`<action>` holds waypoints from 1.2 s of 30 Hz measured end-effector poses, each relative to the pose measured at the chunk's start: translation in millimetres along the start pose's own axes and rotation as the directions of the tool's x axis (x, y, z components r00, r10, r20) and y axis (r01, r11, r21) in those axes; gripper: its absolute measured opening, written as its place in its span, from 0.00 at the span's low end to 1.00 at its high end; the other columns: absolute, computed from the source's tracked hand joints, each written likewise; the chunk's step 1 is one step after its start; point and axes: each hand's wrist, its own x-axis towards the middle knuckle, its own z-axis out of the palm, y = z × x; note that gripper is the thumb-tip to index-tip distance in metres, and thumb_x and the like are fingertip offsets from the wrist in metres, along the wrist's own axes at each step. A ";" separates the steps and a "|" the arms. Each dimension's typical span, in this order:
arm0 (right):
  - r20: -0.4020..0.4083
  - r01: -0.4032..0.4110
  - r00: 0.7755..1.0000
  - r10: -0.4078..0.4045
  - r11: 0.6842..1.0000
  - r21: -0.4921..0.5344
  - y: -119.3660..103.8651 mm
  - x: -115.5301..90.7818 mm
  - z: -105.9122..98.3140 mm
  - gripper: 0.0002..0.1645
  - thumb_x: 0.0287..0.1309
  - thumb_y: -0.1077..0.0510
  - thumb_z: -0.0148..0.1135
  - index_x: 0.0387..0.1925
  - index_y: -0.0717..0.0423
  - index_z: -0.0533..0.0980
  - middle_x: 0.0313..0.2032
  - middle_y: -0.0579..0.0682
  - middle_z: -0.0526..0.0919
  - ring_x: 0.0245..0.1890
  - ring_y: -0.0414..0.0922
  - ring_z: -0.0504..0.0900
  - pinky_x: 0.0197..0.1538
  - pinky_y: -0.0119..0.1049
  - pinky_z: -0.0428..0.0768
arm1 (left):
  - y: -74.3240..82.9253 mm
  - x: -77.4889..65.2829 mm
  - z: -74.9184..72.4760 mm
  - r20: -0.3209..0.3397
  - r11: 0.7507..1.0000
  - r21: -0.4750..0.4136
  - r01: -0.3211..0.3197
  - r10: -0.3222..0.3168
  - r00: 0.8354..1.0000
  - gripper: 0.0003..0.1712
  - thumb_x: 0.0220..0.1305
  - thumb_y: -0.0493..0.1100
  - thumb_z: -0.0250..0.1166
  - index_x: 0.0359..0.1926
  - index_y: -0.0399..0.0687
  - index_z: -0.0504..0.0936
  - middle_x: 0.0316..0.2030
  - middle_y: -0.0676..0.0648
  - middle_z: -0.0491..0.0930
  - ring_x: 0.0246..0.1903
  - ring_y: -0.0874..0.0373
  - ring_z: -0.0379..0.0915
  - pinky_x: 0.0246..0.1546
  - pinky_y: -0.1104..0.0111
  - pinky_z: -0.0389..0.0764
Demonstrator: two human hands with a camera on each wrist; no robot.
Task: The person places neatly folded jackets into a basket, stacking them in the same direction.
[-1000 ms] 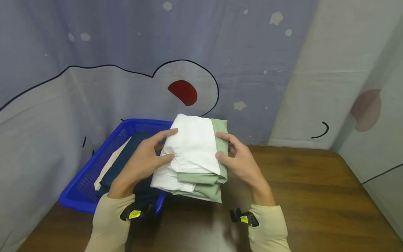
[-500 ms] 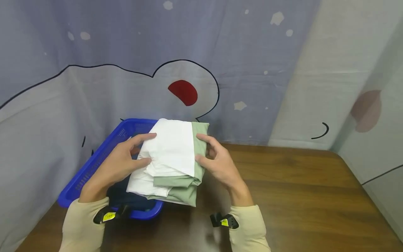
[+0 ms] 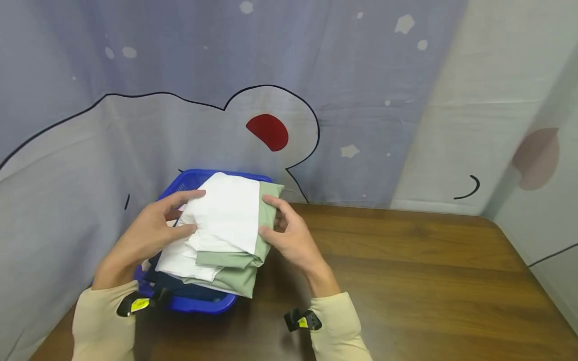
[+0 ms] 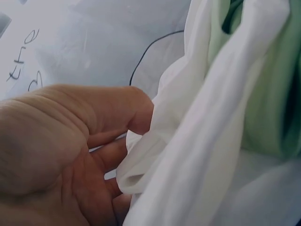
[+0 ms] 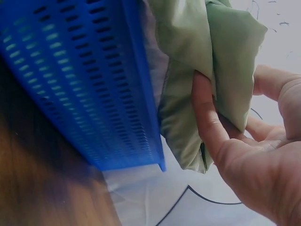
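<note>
Both hands hold a folded white-and-green cloth (image 3: pixel 228 215) over the blue plastic basket (image 3: pixel 200 305) in the head view. My left hand (image 3: pixel 146 233) grips its white left edge, thumb and index finger on top. On the green right edge, my right hand (image 3: pixel 293 238) pinches the layers between thumb and fingers. The right wrist view has fingers tucked between the green folds (image 5: pixel 230 61), beside the basket's slotted wall (image 5: pixel 89 89). In the left wrist view, white fabric (image 4: pixel 188 141) bunches at the fingertips. Under the bundle, dark blue cloth (image 3: pixel 191 289) lies in the basket, mostly hidden.
The basket stands at the left of a brown wooden table (image 3: pixel 406 281). Behind it hangs a printed curtain (image 3: pixel 217 135), which also runs along the left and right sides. Each wrist carries a black strap with a yellow label.
Both hands have carried the folded cloth leftward, from the basket's right side to above it. Their hold on its two edges looks the same.
</note>
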 end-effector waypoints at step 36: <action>0.029 -0.122 0.991 0.132 0.968 -0.219 11.0 11.8 35.5 0.42 0.64 0.62 0.73 0.77 0.55 0.68 0.74 0.56 0.68 0.61 0.55 0.81 0.54 0.46 0.85 | -46.8 -4.6 -13.4 0.022 0.987 0.108 0.115 -0.118 0.993 0.40 0.65 0.38 0.75 0.77 0.45 0.72 0.61 0.28 0.77 0.48 0.40 0.78 0.37 0.60 0.79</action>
